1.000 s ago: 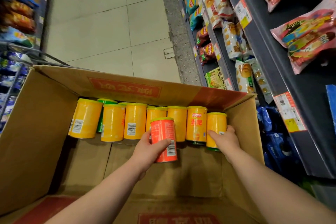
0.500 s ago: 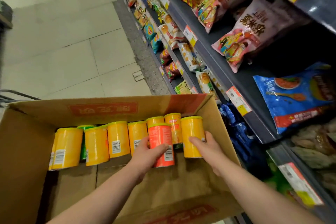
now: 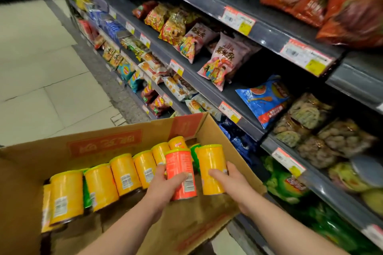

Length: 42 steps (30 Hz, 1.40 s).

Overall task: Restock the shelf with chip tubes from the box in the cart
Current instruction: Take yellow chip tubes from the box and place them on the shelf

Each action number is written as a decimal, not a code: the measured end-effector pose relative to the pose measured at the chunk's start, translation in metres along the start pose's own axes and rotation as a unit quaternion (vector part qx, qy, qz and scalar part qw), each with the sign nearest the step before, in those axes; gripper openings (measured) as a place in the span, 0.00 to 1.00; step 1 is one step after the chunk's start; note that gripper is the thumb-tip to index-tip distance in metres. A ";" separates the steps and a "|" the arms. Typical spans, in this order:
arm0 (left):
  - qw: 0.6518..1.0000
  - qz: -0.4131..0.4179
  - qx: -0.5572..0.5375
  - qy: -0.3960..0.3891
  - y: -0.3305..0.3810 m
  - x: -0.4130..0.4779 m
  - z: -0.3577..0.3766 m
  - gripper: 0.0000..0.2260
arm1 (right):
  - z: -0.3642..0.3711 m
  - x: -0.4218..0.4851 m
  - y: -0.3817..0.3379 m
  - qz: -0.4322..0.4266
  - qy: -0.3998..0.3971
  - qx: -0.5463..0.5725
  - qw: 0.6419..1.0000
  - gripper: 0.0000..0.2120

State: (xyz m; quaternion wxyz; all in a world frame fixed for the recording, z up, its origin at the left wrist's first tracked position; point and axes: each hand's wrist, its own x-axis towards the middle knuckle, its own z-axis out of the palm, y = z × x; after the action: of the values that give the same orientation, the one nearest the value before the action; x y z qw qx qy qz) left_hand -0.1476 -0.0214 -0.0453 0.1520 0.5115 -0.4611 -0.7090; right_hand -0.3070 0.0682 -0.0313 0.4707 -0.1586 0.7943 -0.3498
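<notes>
An open cardboard box fills the lower left. Several yellow chip tubes lie in a row along its far wall, with green tubes partly hidden between them. My left hand grips an orange chip tube, lifted a little above the box floor. My right hand grips a yellow chip tube at the box's right end, fingers wrapped round its side. The shelf runs along the right, just beyond the box.
Dark shelves carry snack bags, among them a pink bag and a blue bag. Price tags line the shelf edges. Tiled aisle floor stretches to the left. Green packs fill the lower shelf.
My head has turned right and up, bringing more of the shelves into view. Both hands have lifted their tubes slightly from the row, and the right hand now wraps round its yellow tube.
</notes>
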 end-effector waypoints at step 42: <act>0.854 0.027 0.226 -0.468 -0.199 -0.379 0.240 0.19 | -0.099 -0.483 0.353 0.044 0.423 0.340 0.839 0.22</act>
State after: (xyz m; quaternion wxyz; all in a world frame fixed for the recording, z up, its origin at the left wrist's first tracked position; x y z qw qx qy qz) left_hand -0.1412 0.4633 0.0278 -0.1825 0.1270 -0.6386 -0.7367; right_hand -0.1202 0.6380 0.0579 0.1286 0.2093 0.7536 -0.6097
